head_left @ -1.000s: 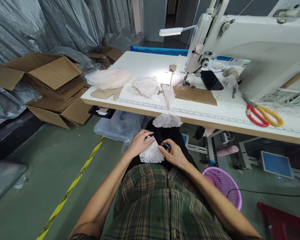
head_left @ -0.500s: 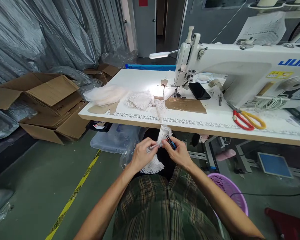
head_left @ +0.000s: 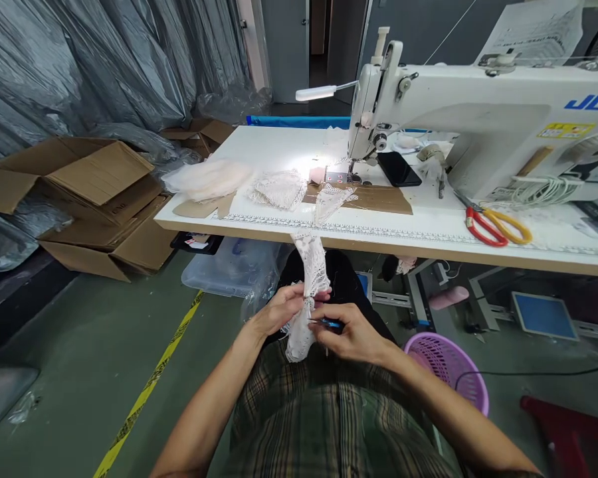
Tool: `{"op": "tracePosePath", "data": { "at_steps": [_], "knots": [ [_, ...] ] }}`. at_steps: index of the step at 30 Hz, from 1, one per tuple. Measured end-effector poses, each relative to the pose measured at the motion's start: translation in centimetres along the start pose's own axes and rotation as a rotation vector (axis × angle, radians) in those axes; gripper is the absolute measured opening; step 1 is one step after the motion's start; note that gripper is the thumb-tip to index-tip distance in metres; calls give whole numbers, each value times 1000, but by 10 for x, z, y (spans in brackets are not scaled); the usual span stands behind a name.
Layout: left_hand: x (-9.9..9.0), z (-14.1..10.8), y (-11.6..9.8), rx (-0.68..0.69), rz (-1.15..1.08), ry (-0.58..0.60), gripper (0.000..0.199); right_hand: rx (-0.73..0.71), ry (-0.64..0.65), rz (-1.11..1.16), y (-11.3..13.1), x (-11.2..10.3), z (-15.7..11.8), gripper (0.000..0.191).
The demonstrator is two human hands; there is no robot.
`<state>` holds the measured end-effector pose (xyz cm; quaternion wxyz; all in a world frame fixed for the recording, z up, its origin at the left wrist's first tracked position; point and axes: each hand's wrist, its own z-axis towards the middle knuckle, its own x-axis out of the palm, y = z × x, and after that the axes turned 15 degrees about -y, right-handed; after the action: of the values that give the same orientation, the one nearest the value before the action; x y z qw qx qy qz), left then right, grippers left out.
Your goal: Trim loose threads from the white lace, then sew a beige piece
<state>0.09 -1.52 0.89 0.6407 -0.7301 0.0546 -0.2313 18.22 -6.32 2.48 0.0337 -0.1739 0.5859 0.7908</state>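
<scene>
A strip of white lace (head_left: pixel 315 265) hangs from the table's front edge down to my lap. My left hand (head_left: pixel 283 309) is closed on the lace, its fingers partly behind the fabric. Small blue-handled snips (head_left: pixel 331 323) are gripped in my right hand (head_left: pixel 351 332), their tip against the gathered lace just right of my left fingers. More lace pieces (head_left: pixel 279 189) lie on the white table (head_left: pixel 259 143), left of the needle of the sewing machine (head_left: pixel 428 106).
Red and yellow scissors (head_left: pixel 498 226) and a black phone (head_left: pixel 397 170) lie on the table. Brown card (head_left: pixel 379 198) sits by the needle. Cardboard boxes (head_left: pixel 99 176) stand at the left, and a purple basket (head_left: pixel 448 365) stands on the floor at right.
Both hands have moved lower, towards my lap, with the lace. The snips now point left across it. More of the strip shows above my hands, and the view has shifted slightly.
</scene>
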Motion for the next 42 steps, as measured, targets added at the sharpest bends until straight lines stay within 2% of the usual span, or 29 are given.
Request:
{"op": "tracePosePath", "data": {
  "at_steps": [4,6,9,11,18,21,27,32,36,39,42],
  "knots": [
    [6,-9,4,-130,-26,-174,29,63,-16,1,-11,-7,-1,21],
    [5,-13,2,-172,28,-236,27,127,-28,2,-19,-10,2,34],
    [0,-18,-2,-199,96,-270,27,207,-38,-1,-33,-8,7,56],
    [-2,-20,-3,-193,113,-284,29,217,-16,-37,-39,-3,11,60],
    [-6,-22,0,-163,152,-300,25,114,50,-97,-38,11,27,53],
    [-6,-22,0,-150,159,-319,24,79,10,-115,-39,14,29,50],
    [-5,-22,-2,-139,142,-365,20,161,-40,-157,-38,17,20,48],
    [-3,-22,-5,-146,108,-383,19,92,-70,-194,-30,23,19,44],
    [0,-22,-5,-168,117,-403,21,111,-121,-251,-35,28,19,44],
    [0,-22,0,-168,135,-409,21,168,-126,-174,-42,29,15,43],
    [-3,-18,11,-144,240,-412,23,242,-30,-11,-48,27,9,41]
  ]
}}
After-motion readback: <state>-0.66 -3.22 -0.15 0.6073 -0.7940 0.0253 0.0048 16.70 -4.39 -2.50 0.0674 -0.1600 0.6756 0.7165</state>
